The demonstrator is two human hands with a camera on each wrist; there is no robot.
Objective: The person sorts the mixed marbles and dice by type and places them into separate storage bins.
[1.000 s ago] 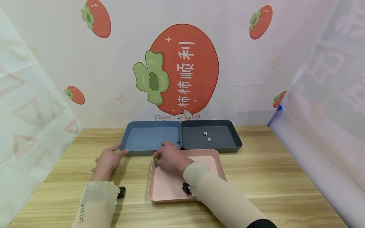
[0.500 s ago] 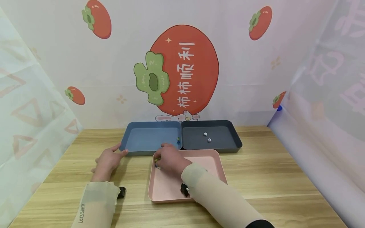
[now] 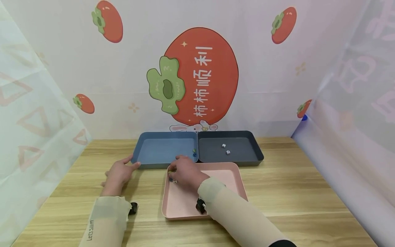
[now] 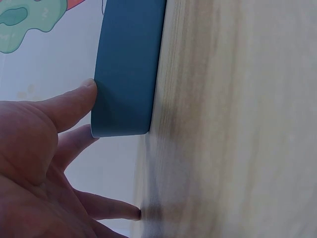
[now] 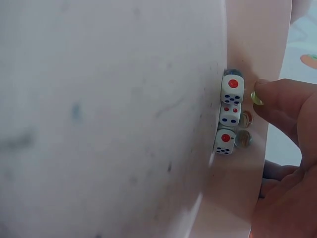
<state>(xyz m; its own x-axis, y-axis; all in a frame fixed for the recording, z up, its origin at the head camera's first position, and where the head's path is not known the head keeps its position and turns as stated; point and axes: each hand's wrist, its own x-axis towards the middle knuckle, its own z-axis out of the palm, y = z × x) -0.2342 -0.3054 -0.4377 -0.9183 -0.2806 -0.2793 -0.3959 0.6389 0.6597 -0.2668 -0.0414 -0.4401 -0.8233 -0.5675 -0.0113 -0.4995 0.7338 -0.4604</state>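
In the right wrist view, my right hand (image 5: 292, 114) pinches a yellow-green glass marble (image 5: 257, 97) between thumb and finger, at the wall of the pink tray (image 5: 218, 198). Close by, three white dice (image 5: 230, 114) stand in a row against that wall, with clear marbles (image 5: 243, 139) beside them. A bluish thing (image 5: 233, 72) is partly hidden behind the top die. My left hand (image 3: 118, 173) touches the near left corner of the blue tray (image 4: 124, 74), thumb and index fingertip at its rim, other fingers spread. Two marbles (image 3: 194, 152) lie in the blue tray's right end.
A dark grey tray (image 3: 210, 154) adjoins the blue one on its right and holds two dice (image 3: 226, 149). The pink tray stands in front of both on a wooden table (image 3: 293, 192). A printed cloth backdrop (image 3: 262, 85) rises behind.
The head view has shifted slightly. My right hand stays at the pink tray's far left corner, its fingers moved only a little about the marble. My left hand keeps its place.
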